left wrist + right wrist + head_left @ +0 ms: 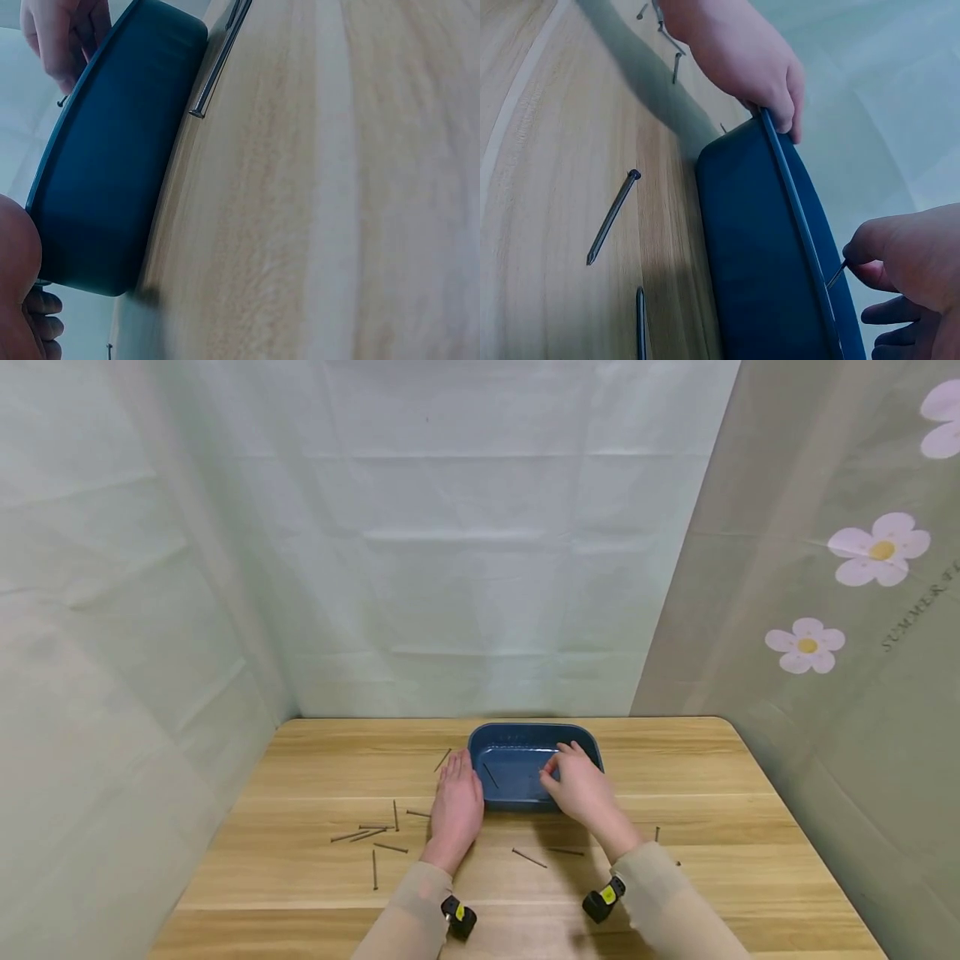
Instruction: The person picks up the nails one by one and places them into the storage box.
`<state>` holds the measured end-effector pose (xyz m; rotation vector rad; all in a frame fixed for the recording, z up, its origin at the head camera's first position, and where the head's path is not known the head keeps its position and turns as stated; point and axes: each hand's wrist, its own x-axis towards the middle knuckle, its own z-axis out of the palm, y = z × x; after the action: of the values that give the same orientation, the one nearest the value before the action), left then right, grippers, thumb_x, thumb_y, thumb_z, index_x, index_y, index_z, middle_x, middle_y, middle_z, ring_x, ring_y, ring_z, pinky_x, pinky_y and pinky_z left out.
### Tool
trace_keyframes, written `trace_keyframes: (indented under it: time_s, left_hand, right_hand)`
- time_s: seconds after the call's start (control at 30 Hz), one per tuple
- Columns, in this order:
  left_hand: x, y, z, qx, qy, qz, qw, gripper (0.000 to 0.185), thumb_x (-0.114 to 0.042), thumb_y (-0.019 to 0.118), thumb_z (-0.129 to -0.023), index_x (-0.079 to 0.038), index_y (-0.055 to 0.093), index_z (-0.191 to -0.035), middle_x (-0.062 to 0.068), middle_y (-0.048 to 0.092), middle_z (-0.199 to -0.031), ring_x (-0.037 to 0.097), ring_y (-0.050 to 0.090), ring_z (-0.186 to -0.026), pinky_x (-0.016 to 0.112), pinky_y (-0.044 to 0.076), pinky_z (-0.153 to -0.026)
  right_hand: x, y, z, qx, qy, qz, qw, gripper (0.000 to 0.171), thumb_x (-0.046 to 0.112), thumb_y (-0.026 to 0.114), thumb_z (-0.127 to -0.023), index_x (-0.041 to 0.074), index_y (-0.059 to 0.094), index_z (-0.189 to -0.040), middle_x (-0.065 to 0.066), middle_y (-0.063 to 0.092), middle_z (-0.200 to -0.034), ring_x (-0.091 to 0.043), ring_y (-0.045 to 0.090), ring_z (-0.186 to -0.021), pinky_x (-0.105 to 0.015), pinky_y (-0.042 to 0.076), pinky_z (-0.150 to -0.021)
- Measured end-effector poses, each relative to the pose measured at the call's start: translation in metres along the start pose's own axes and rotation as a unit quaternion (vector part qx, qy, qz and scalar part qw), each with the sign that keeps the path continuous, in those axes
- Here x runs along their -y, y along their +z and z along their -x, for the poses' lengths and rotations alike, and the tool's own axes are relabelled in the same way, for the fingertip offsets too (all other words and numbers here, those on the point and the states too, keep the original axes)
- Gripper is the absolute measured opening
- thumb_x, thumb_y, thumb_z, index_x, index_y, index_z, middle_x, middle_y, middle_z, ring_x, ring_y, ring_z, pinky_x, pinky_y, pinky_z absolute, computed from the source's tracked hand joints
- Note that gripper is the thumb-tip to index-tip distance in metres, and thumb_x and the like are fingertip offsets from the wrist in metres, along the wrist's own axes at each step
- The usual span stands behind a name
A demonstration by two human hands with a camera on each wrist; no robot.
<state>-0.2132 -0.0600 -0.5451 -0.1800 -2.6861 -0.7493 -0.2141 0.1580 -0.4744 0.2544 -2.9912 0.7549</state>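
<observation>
A deep blue rectangular dish stands at the back of the wooden table. My left hand holds its left end, thumb over the rim and the fingers along the outside. Above the dish's right part, my right hand pinches a nail between thumb and forefinger, its other fingers loosely bent. In the head view that nail is mostly hidden by the fingers. One dark nail lies on the dish's floor toward the left.
Several loose nails lie on the table left of my left hand. Two more nails lie in front of the dish, and a nail sits right of my right forearm. Pale cloth hangs behind the table.
</observation>
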Motion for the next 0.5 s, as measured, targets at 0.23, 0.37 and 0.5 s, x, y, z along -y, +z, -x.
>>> trace_keyframes:
  time_s: [0.23, 0.37, 0.5]
  left_hand:
    - [-0.001, 0.0, 0.0, 0.003, -0.002, -0.009, 1.0, 0.046, -0.009, 0.05, -0.112, 0.015, 0.049, -0.151, 0.031, 0.053, -0.153, 0.044, 0.049, -0.147, 0.056, 0.038, -0.122]
    - [-0.002, 0.0, 0.0, 0.002, 0.001, -0.006, 1.0, 0.046, -0.009, 0.05, -0.111, 0.016, 0.049, -0.15, 0.032, 0.053, -0.153, 0.044, 0.049, -0.146, 0.057, 0.039, -0.121]
    - [-0.002, 0.0, 0.0, -0.002, 0.0, -0.003, 1.0, 0.046, -0.008, 0.051, -0.111, 0.015, 0.049, -0.15, 0.031, 0.054, -0.152, 0.044, 0.049, -0.146, 0.057, 0.039, -0.121]
  right_hand:
    - [0.003, 0.006, -0.007, 0.004, -0.001, 0.01, 1.0, 0.017, 0.024, 0.075, -0.1, 0.018, 0.073, -0.084, -0.027, 0.058, -0.151, -0.047, 0.043, -0.15, -0.061, 0.049, -0.111]
    - [0.003, 0.012, -0.011, 0.012, -0.001, 0.013, 1.0, 0.016, 0.023, 0.076, -0.099, 0.017, 0.074, -0.084, -0.027, 0.06, -0.148, -0.046, 0.047, -0.147, -0.06, 0.053, -0.107]
    - [0.005, 0.018, -0.017, 0.019, 0.001, 0.021, 1.0, 0.018, 0.025, 0.076, -0.099, 0.018, 0.073, -0.082, -0.024, 0.063, -0.146, -0.046, 0.049, -0.145, -0.059, 0.054, -0.106]
